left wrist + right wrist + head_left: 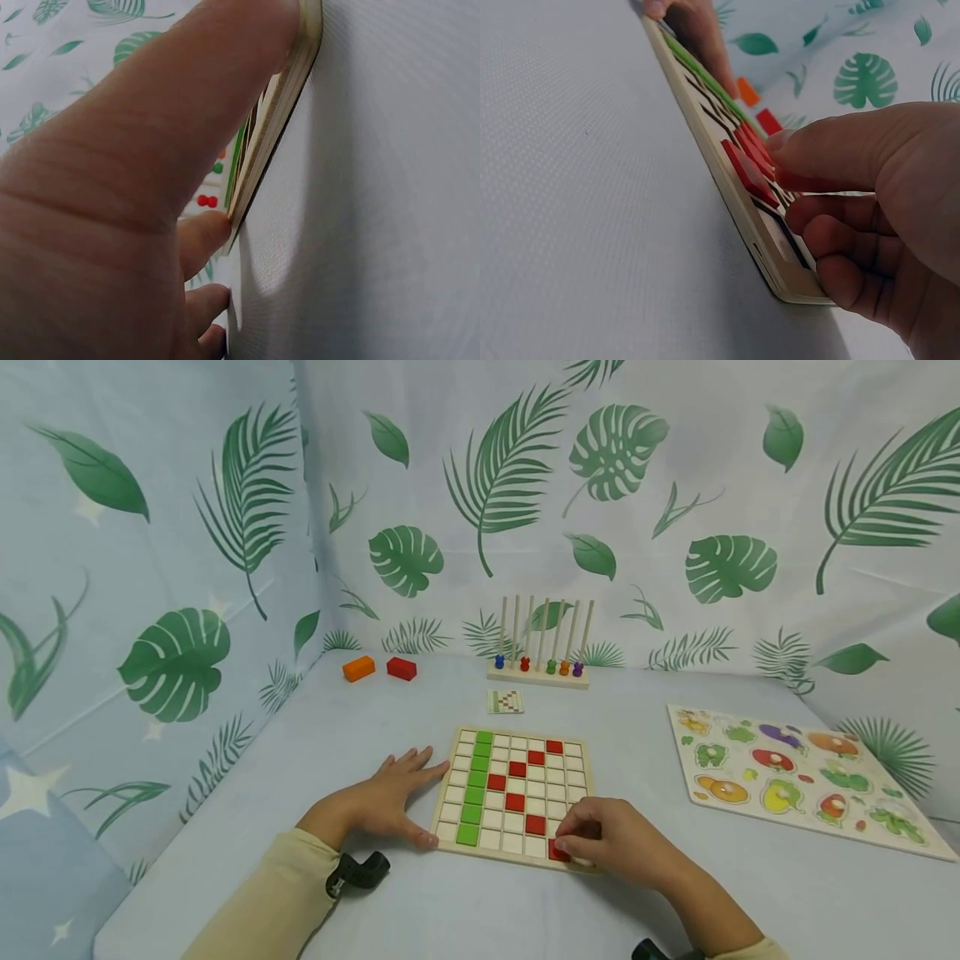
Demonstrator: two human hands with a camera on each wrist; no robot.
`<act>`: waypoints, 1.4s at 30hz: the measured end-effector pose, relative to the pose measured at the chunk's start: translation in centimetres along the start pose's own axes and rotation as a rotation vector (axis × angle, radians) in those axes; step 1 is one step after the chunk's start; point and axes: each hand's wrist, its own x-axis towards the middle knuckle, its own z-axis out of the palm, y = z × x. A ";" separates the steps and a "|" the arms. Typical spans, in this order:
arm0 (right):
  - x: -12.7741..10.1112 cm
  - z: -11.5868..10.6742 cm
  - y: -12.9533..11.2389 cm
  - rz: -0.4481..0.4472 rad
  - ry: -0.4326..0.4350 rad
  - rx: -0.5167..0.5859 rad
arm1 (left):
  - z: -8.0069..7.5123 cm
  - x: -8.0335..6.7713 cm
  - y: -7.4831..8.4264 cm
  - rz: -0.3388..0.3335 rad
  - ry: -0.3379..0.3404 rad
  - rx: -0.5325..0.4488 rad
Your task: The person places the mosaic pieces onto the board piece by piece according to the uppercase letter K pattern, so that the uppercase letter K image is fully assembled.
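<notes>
A wooden grid board (517,857) lies mid-table, carrying a column of green tiles (474,789) and several scattered red tiles (516,769). My left hand (390,797) lies flat on the table with straight fingers against the board's left edge; in the left wrist view its thumb (150,150) runs along the board's rim (279,112). At the board's front right corner my right hand (592,839) has its fingers curled and pinches a red tile (558,852). Up close, the right hand (870,195) holds that red tile (810,182) just above the board (705,142).
An orange block (358,668) and a red block (401,668) sit at the back left. A peg rack (540,674) with coloured beads and a small pattern card (506,701) stand behind the board. A fruit puzzle board (795,777) lies to the right. Leaf-print cloth walls surround the table.
</notes>
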 end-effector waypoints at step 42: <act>0.1 -2.6 3.6 0.386 0.093 0.957 | 0.2 0.0 0.1 0.006 -0.006 -0.016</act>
